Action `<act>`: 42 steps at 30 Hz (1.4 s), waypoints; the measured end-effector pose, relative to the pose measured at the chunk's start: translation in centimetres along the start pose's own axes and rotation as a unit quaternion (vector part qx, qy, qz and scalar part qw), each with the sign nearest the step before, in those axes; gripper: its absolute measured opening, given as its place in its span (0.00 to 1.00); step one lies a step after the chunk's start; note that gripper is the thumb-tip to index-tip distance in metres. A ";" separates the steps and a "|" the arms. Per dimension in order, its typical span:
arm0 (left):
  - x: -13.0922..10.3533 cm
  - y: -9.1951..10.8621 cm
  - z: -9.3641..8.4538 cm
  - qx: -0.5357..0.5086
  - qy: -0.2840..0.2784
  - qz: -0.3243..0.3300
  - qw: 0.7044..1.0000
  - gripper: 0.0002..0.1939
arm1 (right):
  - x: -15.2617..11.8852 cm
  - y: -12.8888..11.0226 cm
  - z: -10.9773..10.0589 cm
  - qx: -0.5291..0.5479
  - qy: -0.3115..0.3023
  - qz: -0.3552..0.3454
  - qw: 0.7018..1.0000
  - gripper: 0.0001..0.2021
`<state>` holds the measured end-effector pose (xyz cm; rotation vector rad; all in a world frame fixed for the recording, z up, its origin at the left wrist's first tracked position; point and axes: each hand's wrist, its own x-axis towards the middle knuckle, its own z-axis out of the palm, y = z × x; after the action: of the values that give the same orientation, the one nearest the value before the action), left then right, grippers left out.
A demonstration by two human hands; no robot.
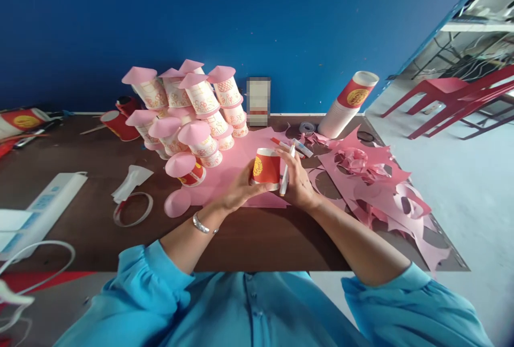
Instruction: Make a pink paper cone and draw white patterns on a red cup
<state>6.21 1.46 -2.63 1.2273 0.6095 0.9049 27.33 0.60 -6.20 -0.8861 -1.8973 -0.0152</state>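
Observation:
My left hand (241, 189) is wrapped round the left side of a red paper cup (268, 170) with a yellow emblem, held upright above the table. On the cup's right, my right hand (297, 182) has a white marker (286, 173) between its fingers, close to the cup's side. Beneath both hands lies pink paper (241, 149). Left of them stand several decorated white cups (203, 98) topped with pink paper cones (195, 133). One red cup (193, 174) also wears a pink cone, and a loose pink cone (177, 203) rests near it.
Pink paper scraps (373, 175) cover the table's right side, beside a leaning stack of cups (347, 106) and a tape roll (307, 127). A power strip (44, 210) and a white ring (133, 209) lie left. A phone-like object (258, 102) leans against the blue wall.

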 end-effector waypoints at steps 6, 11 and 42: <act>0.7 0.0 -0.2 -0.098 0.055 -0.036 0.993 0.26 | 0.7 0.5 -0.6 0.080 -0.018 0.039 0.996 0.46; 2.2 -0.1 0.1 -0.196 0.058 -0.052 0.978 0.26 | 5.3 0.4 -2.2 0.222 0.077 0.218 0.947 0.28; 2.9 -2.4 -1.1 -0.045 0.015 -0.009 0.999 0.32 | 2.5 -3.4 -2.1 0.209 0.011 0.116 0.971 0.03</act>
<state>7.40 4.28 -5.02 1.1283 0.5966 0.9280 26.45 -1.23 -1.92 -0.8025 -1.6775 0.4975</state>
